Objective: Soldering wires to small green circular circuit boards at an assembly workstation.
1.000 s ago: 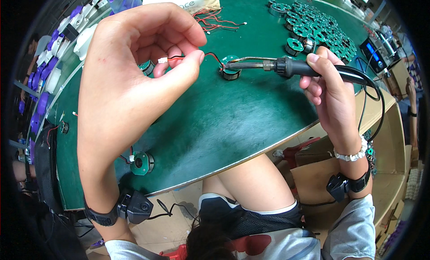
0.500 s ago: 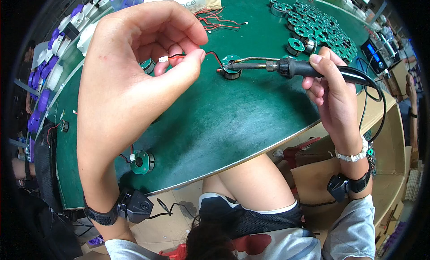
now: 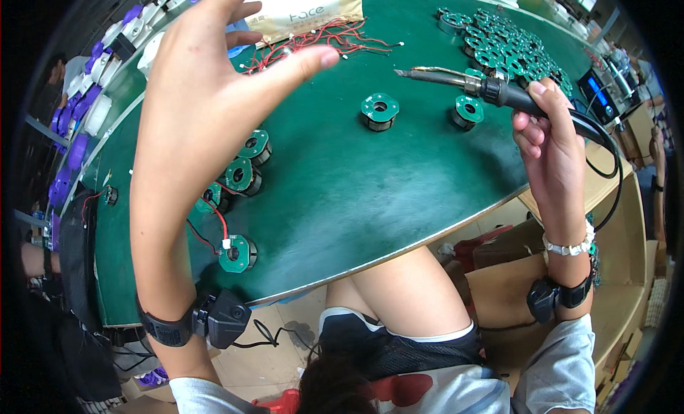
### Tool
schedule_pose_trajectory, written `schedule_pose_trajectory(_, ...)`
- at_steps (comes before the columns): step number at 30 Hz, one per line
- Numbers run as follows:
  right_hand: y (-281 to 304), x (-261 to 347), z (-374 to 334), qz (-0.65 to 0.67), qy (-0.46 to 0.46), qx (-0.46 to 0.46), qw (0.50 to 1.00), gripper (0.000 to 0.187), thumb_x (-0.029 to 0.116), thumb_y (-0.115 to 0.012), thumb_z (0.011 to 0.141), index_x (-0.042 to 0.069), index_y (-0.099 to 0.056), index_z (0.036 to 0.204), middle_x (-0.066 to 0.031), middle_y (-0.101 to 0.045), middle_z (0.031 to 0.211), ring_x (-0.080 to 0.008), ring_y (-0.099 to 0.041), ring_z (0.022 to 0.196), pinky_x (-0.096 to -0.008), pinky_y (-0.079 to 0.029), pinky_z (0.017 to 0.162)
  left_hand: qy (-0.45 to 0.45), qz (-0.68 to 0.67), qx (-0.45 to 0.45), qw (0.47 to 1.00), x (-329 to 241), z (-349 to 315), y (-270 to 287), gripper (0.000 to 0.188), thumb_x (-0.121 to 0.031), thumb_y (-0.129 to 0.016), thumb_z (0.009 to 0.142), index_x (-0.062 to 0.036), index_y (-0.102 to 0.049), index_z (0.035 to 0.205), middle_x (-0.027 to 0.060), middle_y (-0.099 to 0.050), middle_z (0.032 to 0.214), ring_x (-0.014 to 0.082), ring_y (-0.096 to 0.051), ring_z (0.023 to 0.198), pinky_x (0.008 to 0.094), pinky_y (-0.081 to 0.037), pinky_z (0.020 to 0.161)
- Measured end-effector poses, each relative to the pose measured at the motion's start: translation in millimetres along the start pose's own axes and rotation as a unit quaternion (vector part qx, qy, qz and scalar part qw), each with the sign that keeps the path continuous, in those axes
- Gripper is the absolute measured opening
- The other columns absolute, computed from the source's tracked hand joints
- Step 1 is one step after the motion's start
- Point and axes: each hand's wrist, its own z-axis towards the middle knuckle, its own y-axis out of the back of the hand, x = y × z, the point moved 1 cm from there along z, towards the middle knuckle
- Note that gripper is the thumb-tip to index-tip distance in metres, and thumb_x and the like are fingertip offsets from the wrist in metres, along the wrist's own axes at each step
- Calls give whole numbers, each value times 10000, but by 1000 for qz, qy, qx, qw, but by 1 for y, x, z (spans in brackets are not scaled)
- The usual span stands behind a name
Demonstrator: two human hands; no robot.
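My left hand (image 3: 214,72) is open over the far left of the green table, thumb stretched out and fingers apart. Beneath and beside it is a pile of thin red and black wires (image 3: 335,38) with small white plugs. My right hand (image 3: 545,125) is closed around a soldering iron (image 3: 502,93), whose tip points left above the table. Left of and below that tip stands a small round motor part with a green circuit board on top (image 3: 380,111); no wire shows on it. A similar part (image 3: 468,112) sits below the iron.
Several wired motor parts (image 3: 242,175) stand by my left forearm, another (image 3: 237,254) near the front edge. Many green-topped parts (image 3: 499,47) cluster at the far right, beside a soldering station (image 3: 597,90). A cream packet (image 3: 310,15) lies behind the wires. Cardboard boxes (image 3: 620,221) stand at right.
My left hand has let go of the red and black wire, opened and moved up toward the wire pile. The iron has drawn back right, off the middle motor part, which no longer shows a wire.
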Motion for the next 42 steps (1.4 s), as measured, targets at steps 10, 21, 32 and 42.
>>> schedule_pose_trajectory(10, 6, 4, -1, 10, -7, -17, 1000, 118, 150, -513, 798, 105, -436, 721, -50, -520, 564, -9, -327, 415, -136, -251, 370, -65, 189, 261, 945, -16, -18, 54, 290, -76, -675, 584, -27, -549, 841, 83, -567, 848, 253, -517, 847, 323, -389, 746)
schedule_pose_trajectory(21, 12, 5, -1, 19, -9, -11, 1000, 100, 160, -486, 829, 97, -416, 796, -28, -477, 583, 2, -306, 424, -119, -239, 348, 80, 298, 330, 892, -10, -32, 70, 215, 22, -614, 560, -15, -561, 766, 115, -545, 783, 279, -515, 798, 342, -408, 696)
schedule_pose_trajectory(32, 13, 9, 1, 23, 5, -9, 1000, 153, 160, -514, 809, 100, -435, 693, -46, -522, 569, -2, -345, 427, -132, -260, 377, 0, 261, 361, 895, -2, -4, 47, 50, 10, -556, 648, 40, -525, 672, 147, -504, 665, 295, -510, 666, 349, -399, 590)
schedule_pose_trajectory(42, 12, 10, -1, 14, 0, -10, 1000, 185, 155, -510, 803, 106, -414, 654, -50, -518, 558, -2, -337, 412, -130, -261, 365, -100, 45, 273, 956, -8, 7, 1, 55, 28, -573, 637, 24, -532, 674, 94, -506, 629, 202, -519, 590, 275, -390, 522)
